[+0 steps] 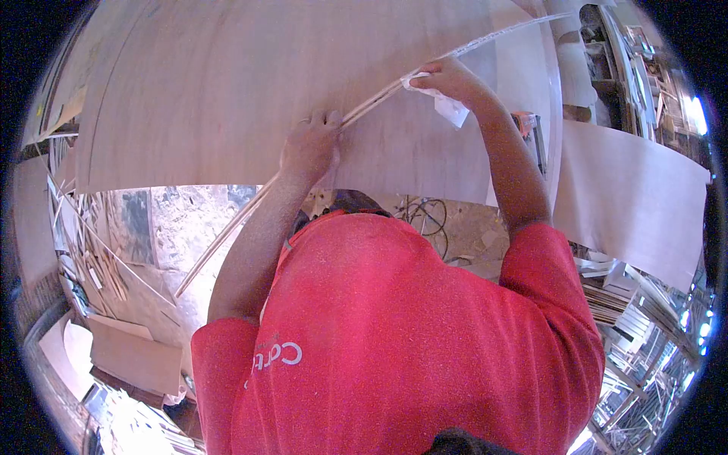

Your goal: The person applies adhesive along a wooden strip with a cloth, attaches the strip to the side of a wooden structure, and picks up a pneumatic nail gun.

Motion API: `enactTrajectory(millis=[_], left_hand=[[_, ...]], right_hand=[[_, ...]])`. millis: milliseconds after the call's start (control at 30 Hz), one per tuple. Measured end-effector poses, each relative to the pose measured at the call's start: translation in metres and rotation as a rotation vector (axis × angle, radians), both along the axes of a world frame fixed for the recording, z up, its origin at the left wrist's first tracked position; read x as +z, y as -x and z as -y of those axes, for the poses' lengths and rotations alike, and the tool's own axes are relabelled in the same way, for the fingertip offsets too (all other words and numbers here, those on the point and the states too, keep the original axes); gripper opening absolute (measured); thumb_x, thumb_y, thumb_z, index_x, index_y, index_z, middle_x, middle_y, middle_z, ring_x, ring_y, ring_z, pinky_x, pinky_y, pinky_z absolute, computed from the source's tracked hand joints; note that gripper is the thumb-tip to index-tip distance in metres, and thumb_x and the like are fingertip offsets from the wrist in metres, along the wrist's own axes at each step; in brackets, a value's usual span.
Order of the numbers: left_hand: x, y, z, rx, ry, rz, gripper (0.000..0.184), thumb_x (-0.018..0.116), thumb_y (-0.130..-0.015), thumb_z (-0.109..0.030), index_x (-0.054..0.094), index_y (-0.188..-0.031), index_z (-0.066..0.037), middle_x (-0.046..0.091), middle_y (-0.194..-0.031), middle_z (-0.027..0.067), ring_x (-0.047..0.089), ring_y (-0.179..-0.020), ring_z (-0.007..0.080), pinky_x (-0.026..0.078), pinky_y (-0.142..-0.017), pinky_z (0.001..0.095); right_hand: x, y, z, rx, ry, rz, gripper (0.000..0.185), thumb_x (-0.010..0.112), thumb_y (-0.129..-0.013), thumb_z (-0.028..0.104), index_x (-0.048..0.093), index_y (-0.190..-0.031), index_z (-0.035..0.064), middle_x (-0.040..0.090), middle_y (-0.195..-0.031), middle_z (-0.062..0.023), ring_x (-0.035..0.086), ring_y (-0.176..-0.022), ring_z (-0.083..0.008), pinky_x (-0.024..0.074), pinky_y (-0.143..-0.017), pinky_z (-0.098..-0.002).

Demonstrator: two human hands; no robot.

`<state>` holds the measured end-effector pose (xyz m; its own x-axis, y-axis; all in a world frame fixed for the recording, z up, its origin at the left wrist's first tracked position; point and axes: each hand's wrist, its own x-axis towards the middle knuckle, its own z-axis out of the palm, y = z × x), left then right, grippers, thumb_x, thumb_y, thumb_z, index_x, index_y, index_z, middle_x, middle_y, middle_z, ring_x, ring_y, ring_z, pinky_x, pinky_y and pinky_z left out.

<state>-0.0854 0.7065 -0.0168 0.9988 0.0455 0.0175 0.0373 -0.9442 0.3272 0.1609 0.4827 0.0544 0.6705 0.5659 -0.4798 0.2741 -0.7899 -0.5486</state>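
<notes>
A long thin wooden strip (371, 104) runs diagonally over a large plywood sheet (227, 83), its near end past the sheet's edge at lower left. My left hand (311, 144) is closed around the strip near the front edge of the sheet. Farther along it, my right hand (447, 78) pinches a crumpled white cloth or paper (452, 111) against the strip. The loose end of this white piece hangs toward me. My fingertips are partly hidden by the white piece and the strip.
An orange tool (523, 123) lies by my right forearm. Another curved sheet (629, 193) stands at the right. Below the front edge are a dark coiled hose (428, 216) and a littered floor (182, 220). Wood offcuts (106, 277) and a cardboard-like sheet (133, 353) lie at left.
</notes>
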Motion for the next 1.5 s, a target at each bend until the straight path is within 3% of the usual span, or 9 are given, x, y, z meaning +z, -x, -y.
enactTrajectory(millis=[467,633,833,933,1033,1133,1367,1433,1500], left_hand=[[0.003,-0.001,0.004,0.032,0.037,-0.036,0.024,0.062,-0.096,-0.024,0.059,-0.112,-0.007,0.066,-0.113,0.0186,0.068,-0.106,0.0385,0.059,-0.086,0.0491],[0.009,0.001,0.008,0.054,0.025,-0.068,0.024,0.061,-0.096,-0.024,0.058,-0.113,-0.007,0.065,-0.115,0.0177,0.068,-0.105,0.0382,0.059,-0.085,0.0487],[-0.004,0.005,0.004,-0.002,0.008,0.064,0.022,0.060,-0.097,-0.023,0.054,-0.112,-0.009,0.065,-0.113,0.0166,0.068,-0.101,0.0370,0.059,-0.081,0.0495],[-0.003,0.003,0.004,0.017,0.005,0.008,0.022,0.060,-0.097,-0.023,0.054,-0.113,-0.009,0.064,-0.114,0.0173,0.068,-0.103,0.0368,0.060,-0.081,0.0487],[0.000,0.003,0.007,0.014,0.001,-0.019,0.023,0.059,-0.097,-0.025,0.055,-0.115,-0.010,0.064,-0.116,0.0172,0.069,-0.103,0.0371,0.060,-0.082,0.0479],[0.001,0.000,0.008,0.061,-0.015,-0.062,0.024,0.058,-0.098,-0.026,0.055,-0.115,-0.009,0.064,-0.116,0.0171,0.069,-0.103,0.0374,0.060,-0.082,0.0478],[0.002,-0.001,0.006,0.041,-0.029,-0.067,0.027,0.058,-0.098,-0.026,0.057,-0.119,-0.009,0.065,-0.116,0.0185,0.070,-0.101,0.0383,0.060,-0.084,0.0480],[0.002,0.001,0.004,0.055,-0.052,-0.108,0.028,0.058,-0.098,-0.026,0.057,-0.120,-0.009,0.065,-0.117,0.0184,0.070,-0.101,0.0385,0.060,-0.084,0.0482],[0.006,0.001,0.003,0.028,-0.053,-0.036,0.033,0.062,-0.096,-0.029,0.058,-0.123,-0.010,0.065,-0.118,0.0185,0.069,-0.104,0.0387,0.059,-0.083,0.0494]], right_hand=[[-0.002,0.037,-0.037,0.036,0.008,0.005,0.047,0.080,-0.083,0.042,0.078,-0.106,0.0014,0.073,-0.083,-0.0084,0.065,-0.075,-0.0180,0.0522,-0.070,-0.0360],[0.015,0.047,-0.053,0.243,0.096,0.204,0.051,0.079,-0.081,0.044,0.076,-0.107,0.0006,0.074,-0.090,-0.0196,0.071,-0.081,-0.0297,0.0549,-0.077,-0.0410],[0.022,0.046,-0.053,0.277,0.115,0.286,0.049,0.078,-0.081,0.044,0.077,-0.103,0.0004,0.075,-0.097,-0.0217,0.072,-0.087,-0.0350,0.0556,-0.080,-0.0441],[0.013,0.040,-0.042,0.248,-0.030,0.350,0.048,0.077,-0.080,0.044,0.077,-0.101,0.0002,0.075,-0.094,-0.0210,0.072,-0.085,-0.0353,0.0555,-0.079,-0.0439],[0.016,0.031,-0.036,0.180,0.098,0.247,0.049,0.077,-0.080,0.044,0.076,-0.102,0.0001,0.075,-0.091,-0.0212,0.072,-0.083,-0.0350,0.0554,-0.078,-0.0431],[0.009,0.024,-0.027,0.112,0.038,0.352,0.048,0.077,-0.081,0.044,0.076,-0.100,-0.0003,0.074,-0.086,-0.0204,0.071,-0.078,-0.0330,0.0544,-0.075,-0.0431],[0.012,0.009,-0.015,0.133,0.033,0.324,0.047,0.078,-0.082,0.042,0.074,-0.096,-0.0027,0.070,-0.077,-0.0158,0.068,-0.072,-0.0252,0.0520,-0.070,-0.0419],[0.024,0.012,-0.006,-0.083,-0.106,0.193,0.046,0.078,-0.083,0.041,0.076,-0.101,-0.0013,0.070,-0.081,-0.0111,0.065,-0.072,-0.0206,0.0516,-0.069,-0.0386],[0.020,0.009,0.004,-0.140,-0.117,0.176,0.046,0.078,-0.084,0.041,0.076,-0.103,-0.0002,0.071,-0.083,-0.0091,0.065,-0.073,-0.0193,0.0515,-0.069,-0.0374]])
